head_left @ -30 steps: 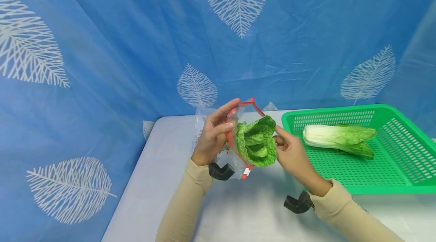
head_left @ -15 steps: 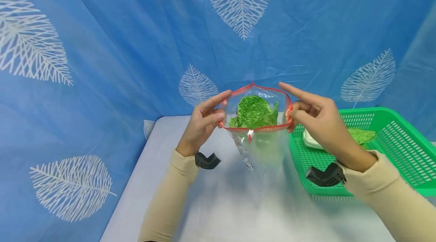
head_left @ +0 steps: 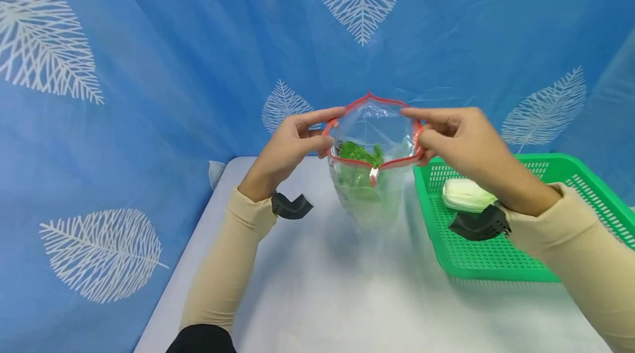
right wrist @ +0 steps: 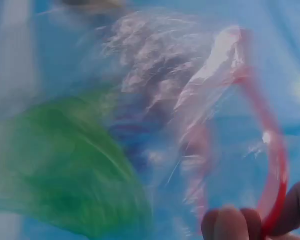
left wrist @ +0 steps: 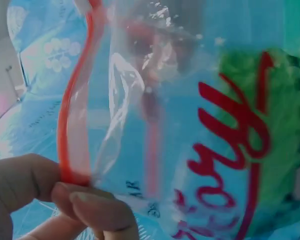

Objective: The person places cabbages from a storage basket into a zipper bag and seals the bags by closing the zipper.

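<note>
Clear plastic zip bag (head_left: 364,193), mid-scene over the counter (head_left: 317,287), left of the green basket (head_left: 496,274). Mouth spread wide, red edging, peaked on the far side; white slider (head_left: 374,175) at middle of near edge. Film glossy, creased, see-through; red script lettering (left wrist: 235,140) in left wrist view. Leafy greens (head_left: 354,153) inside, below the mouth, frilly, bright green. Left hand (head_left: 288,149): fingers pinching left edge of mouth. Right hand (head_left: 466,140): fingers pinching right edge, index stretched along far rim. Can't tell if bag bottom touches counter. Pale cabbage (head_left: 466,194) in basket, partly behind right wrist.
</note>
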Motion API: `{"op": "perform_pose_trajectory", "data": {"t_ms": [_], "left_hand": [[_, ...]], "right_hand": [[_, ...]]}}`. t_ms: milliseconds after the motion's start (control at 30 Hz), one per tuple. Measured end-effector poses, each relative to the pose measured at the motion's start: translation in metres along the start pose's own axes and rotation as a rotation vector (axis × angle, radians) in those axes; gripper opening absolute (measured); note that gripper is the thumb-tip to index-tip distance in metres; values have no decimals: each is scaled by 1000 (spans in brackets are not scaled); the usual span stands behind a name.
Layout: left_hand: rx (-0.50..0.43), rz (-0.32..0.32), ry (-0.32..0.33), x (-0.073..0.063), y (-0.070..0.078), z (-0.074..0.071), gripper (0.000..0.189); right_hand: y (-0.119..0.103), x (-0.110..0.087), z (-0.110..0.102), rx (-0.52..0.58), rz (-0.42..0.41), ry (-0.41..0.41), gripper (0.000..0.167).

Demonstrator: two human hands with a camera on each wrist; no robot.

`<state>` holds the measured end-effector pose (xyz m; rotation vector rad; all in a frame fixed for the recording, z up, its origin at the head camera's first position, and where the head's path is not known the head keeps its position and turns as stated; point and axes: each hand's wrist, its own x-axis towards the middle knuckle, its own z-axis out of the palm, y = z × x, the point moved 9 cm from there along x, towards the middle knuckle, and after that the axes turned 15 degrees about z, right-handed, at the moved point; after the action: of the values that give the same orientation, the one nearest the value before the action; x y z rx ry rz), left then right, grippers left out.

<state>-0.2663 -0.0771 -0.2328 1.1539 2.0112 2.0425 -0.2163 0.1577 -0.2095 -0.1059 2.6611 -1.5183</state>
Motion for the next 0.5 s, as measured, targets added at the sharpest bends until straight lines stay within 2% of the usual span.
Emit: {"op": "perform_pose_trajectory", "data": {"t_ms": [100, 233, 333, 500], "left_hand": [[2, -10, 5, 3, 2, -4, 51], [30, -30, 18, -1, 3, -13, 51], [41, -23, 44, -6, 7, -24, 51], [52, -5, 74, -12, 12, -40, 51]], "right_hand": [[5, 3, 5, 20, 38, -36, 50], [13, 7, 15, 67, 64, -67, 50], [18, 11, 28, 112, 51, -98, 49], [30, 15, 49, 238, 28, -101, 49]]}}
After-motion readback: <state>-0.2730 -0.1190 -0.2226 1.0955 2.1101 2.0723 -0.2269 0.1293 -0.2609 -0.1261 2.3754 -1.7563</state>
